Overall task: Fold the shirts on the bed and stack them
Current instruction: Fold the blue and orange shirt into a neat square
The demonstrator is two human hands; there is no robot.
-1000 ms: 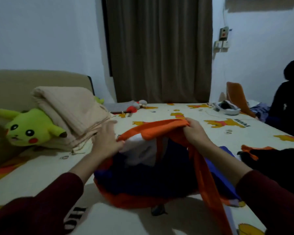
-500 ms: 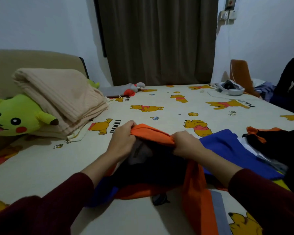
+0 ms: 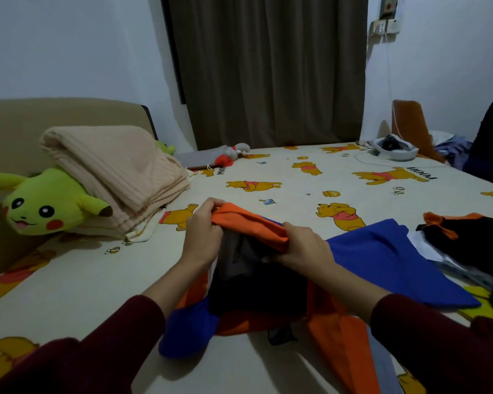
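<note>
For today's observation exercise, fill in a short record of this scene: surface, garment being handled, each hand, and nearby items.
Surface: bed with cream cartoon-bear sheet
Garment: orange and blue fabric shirt, bunched, not yet folded
Left hand: grips the shirt's orange edge
Right hand: grips the same orange edge
Nearby left: folded beige ribbed blanket, on top of a green plush toy
Nearby right: black and orange garment
</note>
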